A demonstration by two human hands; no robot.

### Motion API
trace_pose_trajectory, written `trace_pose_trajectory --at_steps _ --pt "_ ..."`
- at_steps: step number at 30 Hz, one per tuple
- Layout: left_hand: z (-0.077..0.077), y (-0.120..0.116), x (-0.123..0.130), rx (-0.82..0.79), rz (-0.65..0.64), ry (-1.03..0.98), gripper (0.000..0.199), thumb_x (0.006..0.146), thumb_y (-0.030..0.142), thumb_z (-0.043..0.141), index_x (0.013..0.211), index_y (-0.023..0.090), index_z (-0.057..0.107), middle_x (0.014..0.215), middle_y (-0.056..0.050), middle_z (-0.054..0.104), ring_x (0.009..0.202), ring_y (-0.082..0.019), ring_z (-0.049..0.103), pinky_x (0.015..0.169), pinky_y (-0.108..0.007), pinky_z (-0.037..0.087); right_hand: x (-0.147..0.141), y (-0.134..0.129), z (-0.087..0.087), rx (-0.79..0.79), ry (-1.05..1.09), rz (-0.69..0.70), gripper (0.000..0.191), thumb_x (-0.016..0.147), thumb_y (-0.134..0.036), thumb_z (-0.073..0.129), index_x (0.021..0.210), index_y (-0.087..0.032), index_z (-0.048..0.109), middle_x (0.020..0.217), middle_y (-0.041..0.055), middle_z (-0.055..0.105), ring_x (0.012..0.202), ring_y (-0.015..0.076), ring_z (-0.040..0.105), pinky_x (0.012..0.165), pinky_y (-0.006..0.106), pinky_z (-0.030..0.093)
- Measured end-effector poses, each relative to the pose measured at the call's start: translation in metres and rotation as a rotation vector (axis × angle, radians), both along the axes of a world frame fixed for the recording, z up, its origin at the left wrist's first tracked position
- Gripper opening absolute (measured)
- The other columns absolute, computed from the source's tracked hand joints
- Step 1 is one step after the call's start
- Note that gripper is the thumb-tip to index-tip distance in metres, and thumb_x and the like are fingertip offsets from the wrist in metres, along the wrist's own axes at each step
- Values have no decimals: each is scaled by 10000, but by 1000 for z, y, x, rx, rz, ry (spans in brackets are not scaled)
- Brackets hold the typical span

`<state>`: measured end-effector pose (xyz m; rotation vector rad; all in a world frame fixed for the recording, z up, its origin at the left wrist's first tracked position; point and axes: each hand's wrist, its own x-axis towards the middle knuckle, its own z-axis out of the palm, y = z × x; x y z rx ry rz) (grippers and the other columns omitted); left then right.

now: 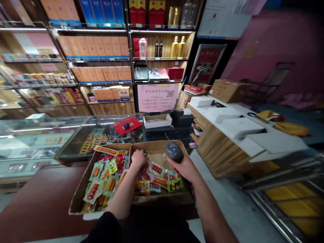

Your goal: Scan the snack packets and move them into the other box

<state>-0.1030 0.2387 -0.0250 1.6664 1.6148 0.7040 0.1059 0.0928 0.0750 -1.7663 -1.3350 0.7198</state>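
My right hand (186, 166) is wrapped round a dark barcode scanner (173, 152) with a small blue light, over the right-hand cardboard box (156, 147). Inside that box lie several wrapped sausages (156, 168) and a yellow snack packet (143, 187). My left hand (138, 158) is closed at the upper left of the same box, near its dividing wall. A small dark bit shows at its fingertips, too little to name. On the left, a second cardboard box (76, 197) is filled with packaged sausages (110, 184) and red packets (121, 161).
Behind the boxes stand a glass display counter (73, 141), a red envelope-like sheet (126, 125), a white open box (157, 120) and a monitor (157, 98). A dark red tabletop (48, 199) lies left. White boxes (239, 126) line a wooden counter (215, 148) at right.
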Motion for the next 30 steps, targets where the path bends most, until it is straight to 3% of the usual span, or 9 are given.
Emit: trace_pose_trajectory --at_steps 4,9,12,15,20,22,27,30 --pt "-2 3 11 -41 17 167 372 509 16 792 455 186 465 905 -250 694 1180 -494 599 996 -515 423 24 -9 -2 -69 9 -44 351 785 -519 702 919 -194 706 617 17 695 575 214 663 581 318 509" --pt "0 6 9 9 27 120 259 530 15 765 551 190 577 836 -200 707 1089 -439 655 941 -462 445 47 -12 -4 8 26 -44 423 792 -496 704 1077 -185 721 723 35 743 763 254 723 685 339 545" --pt "8 9 9 -10 0 -3 217 541 66 795 623 207 652 691 -99 688 889 -326 695 811 -349 480 58 -11 -5 26 32 3 425 797 -488 703 1100 -190 721 785 48 761 835 263 733 710 341 554" --pt "20 8 16 -87 -66 -260 157 611 194 823 703 192 695 643 -33 671 638 -195 634 634 -261 473 67 -11 -8 -1 25 50 417 811 -492 687 1092 -186 719 800 58 765 870 269 737 726 340 561" --pt "29 -10 45 -245 -66 -658 389 546 398 922 717 153 673 578 8 637 432 -94 498 438 -203 395 70 -19 -17 -22 18 114 392 780 -420 711 1092 -183 720 1004 97 782 1026 295 729 851 367 566" --pt "27 -21 61 -270 -8 -771 438 518 415 943 750 147 685 619 -2 670 475 -105 557 471 -213 454 69 -25 -20 -1 28 166 391 778 -362 702 1129 -192 713 1092 97 773 1078 293 716 902 379 555" --pt "27 -48 93 -307 146 -989 463 518 297 976 840 128 689 756 -38 737 674 -144 694 675 -260 573 73 -37 -20 -54 48 258 238 807 -338 657 980 -193 730 820 66 779 885 281 748 785 365 576" --pt "31 -57 98 -294 167 -1025 443 553 241 971 862 118 679 811 -58 753 733 -162 721 758 -300 597 82 -40 -15 -20 44 250 254 786 -321 678 1002 -199 732 928 73 790 970 284 738 854 363 560"
